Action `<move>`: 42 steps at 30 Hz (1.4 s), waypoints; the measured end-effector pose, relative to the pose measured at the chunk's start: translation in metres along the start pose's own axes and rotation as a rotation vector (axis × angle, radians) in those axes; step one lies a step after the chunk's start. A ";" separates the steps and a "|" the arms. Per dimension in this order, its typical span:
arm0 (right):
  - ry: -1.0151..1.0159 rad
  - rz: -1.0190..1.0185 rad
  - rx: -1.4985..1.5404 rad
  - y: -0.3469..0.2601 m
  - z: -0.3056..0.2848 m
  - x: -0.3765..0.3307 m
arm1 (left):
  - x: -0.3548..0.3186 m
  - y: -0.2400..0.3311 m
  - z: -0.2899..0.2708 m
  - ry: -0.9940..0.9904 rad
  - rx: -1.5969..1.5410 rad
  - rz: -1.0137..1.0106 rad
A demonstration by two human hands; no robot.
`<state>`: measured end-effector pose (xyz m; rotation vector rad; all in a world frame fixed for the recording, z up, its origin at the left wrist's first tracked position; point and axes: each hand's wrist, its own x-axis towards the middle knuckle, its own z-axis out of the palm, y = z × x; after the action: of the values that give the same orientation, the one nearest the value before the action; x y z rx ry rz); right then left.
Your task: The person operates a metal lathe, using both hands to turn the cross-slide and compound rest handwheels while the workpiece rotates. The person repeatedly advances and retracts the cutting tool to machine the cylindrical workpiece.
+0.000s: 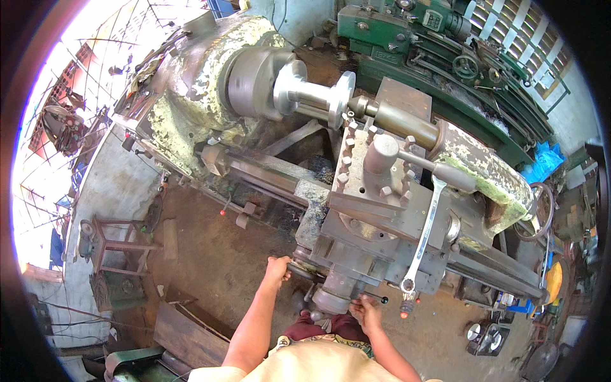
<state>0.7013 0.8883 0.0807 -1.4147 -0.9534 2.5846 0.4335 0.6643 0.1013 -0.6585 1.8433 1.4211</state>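
A large lathe fills the middle. Its grey chuck looks smeared, and a shiny flanged metal workpiece runs from there to the tailstock. Beside the workpiece stands the bolted tool post. Below the carriage, my left hand is closed round a dark bar-like handle. My right hand is at the right side of the round cross-slide dial, close to a black-knobbed lever. Its fingers are curled; what they grip is hidden. A long wrench lies over the carriage.
Another green lathe stands at the back right. A blue plastic bag is by the tailstock. At left are a metal frame stand and, lower down, a brown sheet. The tailstock handwheel sticks out at right.
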 end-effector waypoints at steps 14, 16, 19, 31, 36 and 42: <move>0.579 0.019 0.089 0.020 -0.081 0.074 | -0.008 -0.011 0.021 0.295 0.027 0.171; 0.610 0.011 0.102 0.021 -0.083 0.071 | -0.022 -0.015 0.037 0.317 0.084 0.127; 0.536 -0.037 -0.176 0.017 -0.083 0.062 | -0.020 -0.008 0.032 0.245 0.059 0.077; 0.827 -0.524 -1.318 0.140 -0.163 0.126 | -0.006 -0.005 0.024 0.324 0.104 0.038; 0.316 -0.608 -0.981 0.173 -0.211 0.154 | -0.001 -0.008 0.020 0.322 0.122 0.057; -0.005 -0.144 -1.237 0.142 -0.213 0.158 | -0.004 -0.005 0.024 0.349 0.106 0.044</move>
<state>0.8094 0.9284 -0.1973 -1.2980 -2.7450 1.7919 0.4447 0.6860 0.0982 -0.8586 2.1971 1.2858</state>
